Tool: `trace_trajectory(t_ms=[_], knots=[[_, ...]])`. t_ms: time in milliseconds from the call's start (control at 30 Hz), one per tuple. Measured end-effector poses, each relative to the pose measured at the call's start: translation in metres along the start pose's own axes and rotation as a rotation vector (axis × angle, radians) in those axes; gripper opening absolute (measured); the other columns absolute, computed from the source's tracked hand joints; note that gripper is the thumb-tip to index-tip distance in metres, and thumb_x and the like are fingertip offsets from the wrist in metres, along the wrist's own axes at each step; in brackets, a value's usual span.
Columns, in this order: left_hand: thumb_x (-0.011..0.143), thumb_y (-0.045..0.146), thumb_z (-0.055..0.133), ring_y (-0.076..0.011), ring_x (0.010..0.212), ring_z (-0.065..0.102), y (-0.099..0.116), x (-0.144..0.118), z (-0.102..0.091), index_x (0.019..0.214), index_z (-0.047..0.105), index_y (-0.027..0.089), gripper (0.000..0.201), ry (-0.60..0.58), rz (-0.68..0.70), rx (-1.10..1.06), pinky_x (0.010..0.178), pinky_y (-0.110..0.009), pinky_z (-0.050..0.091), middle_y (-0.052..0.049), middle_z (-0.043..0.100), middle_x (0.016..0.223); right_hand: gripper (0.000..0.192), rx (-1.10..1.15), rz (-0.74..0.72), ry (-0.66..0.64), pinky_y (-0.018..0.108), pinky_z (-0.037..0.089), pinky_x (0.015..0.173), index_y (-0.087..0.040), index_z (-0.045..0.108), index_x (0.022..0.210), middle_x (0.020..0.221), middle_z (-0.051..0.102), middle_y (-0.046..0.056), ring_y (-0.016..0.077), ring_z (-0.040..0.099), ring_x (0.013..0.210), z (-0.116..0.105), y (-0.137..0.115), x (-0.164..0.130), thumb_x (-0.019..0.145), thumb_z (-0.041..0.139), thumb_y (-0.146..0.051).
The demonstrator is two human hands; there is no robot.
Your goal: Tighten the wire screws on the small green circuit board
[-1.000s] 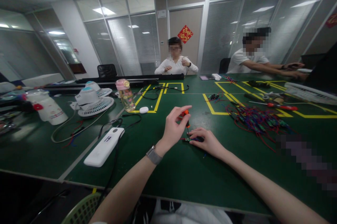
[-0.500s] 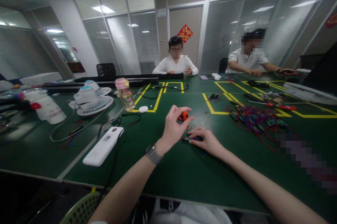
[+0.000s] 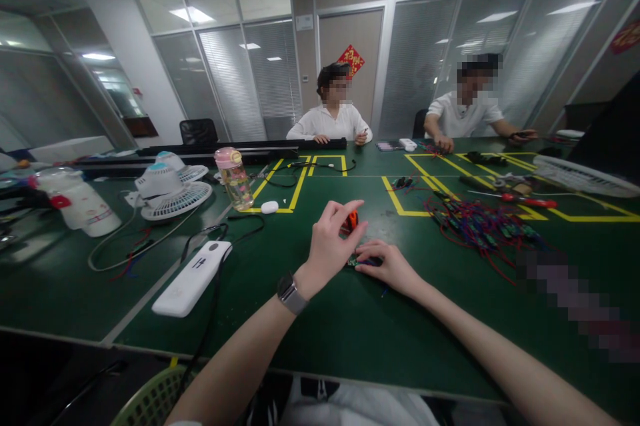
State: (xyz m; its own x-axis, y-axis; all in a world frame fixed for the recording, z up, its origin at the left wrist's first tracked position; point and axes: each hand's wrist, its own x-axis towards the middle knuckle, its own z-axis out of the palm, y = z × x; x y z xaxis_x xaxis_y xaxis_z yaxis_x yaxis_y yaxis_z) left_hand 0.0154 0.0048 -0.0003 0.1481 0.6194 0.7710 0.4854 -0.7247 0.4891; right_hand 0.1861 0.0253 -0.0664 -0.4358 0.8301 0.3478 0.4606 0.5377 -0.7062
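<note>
My left hand [image 3: 333, 236], with a watch at the wrist, is closed around the orange and black handle of a small screwdriver [image 3: 354, 218]. The screwdriver stands upright, and its tip is hidden behind the fingers. Right below it a small green circuit board [image 3: 353, 262] with thin wires lies on the green table. My right hand [image 3: 390, 267] rests on the tabletop and pinches this board at its right side, the fingers covering much of it.
A tangled heap of wired circuit boards [image 3: 483, 226] lies to the right, with a red-handled screwdriver [image 3: 530, 201] behind it. On the left are a white power bank [image 3: 193, 279], a fan [image 3: 175, 199] and a pink-lidded bottle [image 3: 235, 179]. Two people sit across the table.
My left hand has turned slightly about the screwdriver handle, and my right hand stays at the board. Across the table, one person's head has turned aside and the other's hands have shifted.
</note>
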Motion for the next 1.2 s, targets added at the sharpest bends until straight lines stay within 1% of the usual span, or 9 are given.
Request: trace_trajectory(t_ms=[133, 233, 333, 500, 600, 700, 800, 933, 1200], knots=[[0.094, 0.015, 0.045, -0.0117, 0.087, 0.063, -0.003, 0.003, -0.001, 0.135, 0.045, 0.024, 0.042, -0.061, -0.020, -0.170, 0.067, -0.020, 0.058, -0.008, 0.055, 0.115, 0.011, 0.010, -0.019, 0.002, 0.043, 0.051, 0.091, -0.023, 0.077, 0.081, 0.099, 0.075, 0.007, 0.0252, 0.064, 0.099, 0.001, 0.002, 0.000, 0.070, 0.075, -0.023], [0.088, 0.018, 0.058, -0.0109, 0.081, 0.061, -0.007, 0.004, -0.003, 0.126, 0.055, 0.024, 0.038, -0.011, -0.023, -0.123, 0.060, -0.016, 0.056, -0.004, 0.057, 0.101, 0.011, 0.000, -0.014, 0.003, 0.042, 0.051, 0.091, -0.023, 0.077, 0.081, 0.099, 0.075, 0.007, 0.0252, 0.064, 0.100, 0.001, 0.002, 0.001, 0.070, 0.076, -0.023], [0.082, 0.021, 0.067, -0.0118, 0.081, 0.059, -0.010, 0.005, -0.005, 0.117, 0.061, 0.023, 0.035, 0.024, -0.017, -0.071, 0.060, -0.017, 0.055, -0.002, 0.055, 0.094, 0.011, -0.022, -0.006, 0.008, 0.042, 0.051, 0.091, -0.024, 0.077, 0.081, 0.099, 0.075, 0.007, 0.0252, 0.064, 0.100, 0.001, -0.001, 0.001, 0.070, 0.076, -0.024], [0.091, 0.016, 0.051, -0.0108, 0.084, 0.062, -0.012, 0.006, -0.006, 0.134, 0.046, 0.026, 0.044, -0.082, -0.052, -0.236, 0.064, -0.018, 0.057, -0.005, 0.057, 0.110, 0.011, -0.023, -0.014, 0.015, 0.041, 0.052, 0.089, -0.023, 0.077, 0.081, 0.098, 0.075, 0.007, 0.0246, 0.065, 0.098, 0.003, -0.001, 0.001, 0.070, 0.076, -0.024], [0.085, 0.018, 0.062, -0.0101, 0.077, 0.059, -0.012, 0.006, -0.003, 0.123, 0.057, 0.025, 0.038, -0.003, -0.081, -0.181, 0.056, -0.015, 0.055, -0.003, 0.056, 0.099, 0.011, -0.021, -0.024, 0.026, 0.041, 0.052, 0.089, -0.023, 0.077, 0.081, 0.098, 0.075, 0.007, 0.0249, 0.065, 0.098, 0.003, 0.000, 0.000, 0.070, 0.076, -0.024], [0.080, 0.022, 0.071, -0.0105, 0.076, 0.057, -0.010, 0.006, -0.001, 0.111, 0.064, 0.024, 0.032, 0.071, -0.089, -0.100, 0.057, -0.016, 0.054, -0.001, 0.052, 0.092, 0.011, -0.025, -0.018, 0.016, 0.042, 0.051, 0.089, -0.023, 0.077, 0.081, 0.098, 0.075, 0.007, 0.0255, 0.065, 0.098, 0.002, -0.002, 0.000, 0.071, 0.075, -0.023], [0.087, 0.025, 0.062, -0.0118, 0.081, 0.059, -0.010, 0.008, 0.000, 0.119, 0.060, 0.024, 0.032, 0.024, -0.086, -0.112, 0.060, -0.018, 0.056, -0.003, 0.054, 0.096, 0.010, -0.026, -0.006, 0.011, 0.043, 0.051, 0.089, -0.023, 0.077, 0.081, 0.098, 0.075, 0.007, 0.0259, 0.064, 0.099, 0.002, -0.004, 0.000, 0.071, 0.075, -0.023], [0.095, 0.018, 0.044, -0.0099, 0.080, 0.065, -0.009, 0.009, 0.000, 0.133, 0.046, 0.024, 0.039, -0.090, -0.082, -0.252, 0.062, -0.018, 0.058, -0.007, 0.056, 0.113, 0.010, -0.019, -0.007, 0.013, 0.043, 0.051, 0.090, -0.023, 0.077, 0.081, 0.099, 0.075, 0.008, 0.0258, 0.064, 0.099, 0.002, -0.003, 0.000, 0.071, 0.075, -0.024], [0.089, 0.019, 0.057, -0.0093, 0.076, 0.061, -0.003, 0.005, 0.003, 0.119, 0.056, 0.023, 0.031, -0.060, -0.052, -0.136, 0.054, -0.014, 0.055, -0.003, 0.056, 0.102, 0.010, -0.035, -0.008, 0.022, 0.043, 0.051, 0.090, -0.023, 0.077, 0.080, 0.097, 0.075, 0.008, 0.0254, 0.064, 0.098, 0.003, 0.000, 0.000, 0.070, 0.075, -0.022]])
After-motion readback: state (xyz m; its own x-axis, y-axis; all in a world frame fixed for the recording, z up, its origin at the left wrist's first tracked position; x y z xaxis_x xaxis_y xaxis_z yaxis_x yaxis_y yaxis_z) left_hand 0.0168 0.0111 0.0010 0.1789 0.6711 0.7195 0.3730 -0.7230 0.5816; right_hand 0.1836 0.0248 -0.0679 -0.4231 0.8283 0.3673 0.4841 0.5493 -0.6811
